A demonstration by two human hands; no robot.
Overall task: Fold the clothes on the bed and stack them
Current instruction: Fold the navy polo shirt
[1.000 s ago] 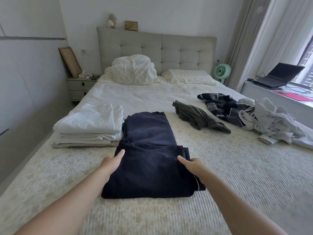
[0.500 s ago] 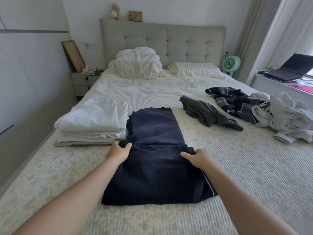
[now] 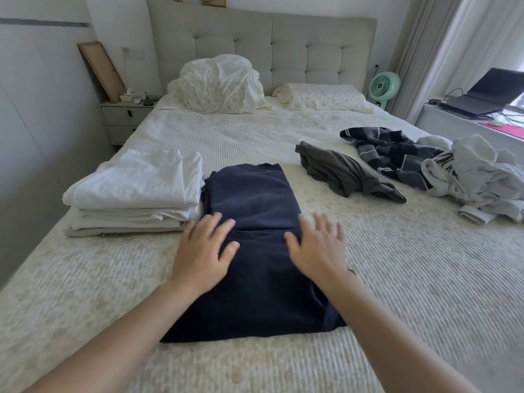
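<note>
Both hands, left hand (image 3: 202,251) and right hand (image 3: 317,248), lie spread flat on the folded navy-blue garment (image 3: 255,245) beside the stack of folded white clothes (image 3: 133,194).

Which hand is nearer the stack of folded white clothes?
Left. The left hand lies just beside the stack of folded white clothes; the right hand lies farther away, across the navy garment.

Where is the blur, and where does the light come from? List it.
Head view: motion blur smears the left hand and right hand over the sharp navy garment; daylight enters from the curtained window on the right, bleaching it; wide-angle distortion bends the headboard and stretches the forearms at the lower edge.
</note>
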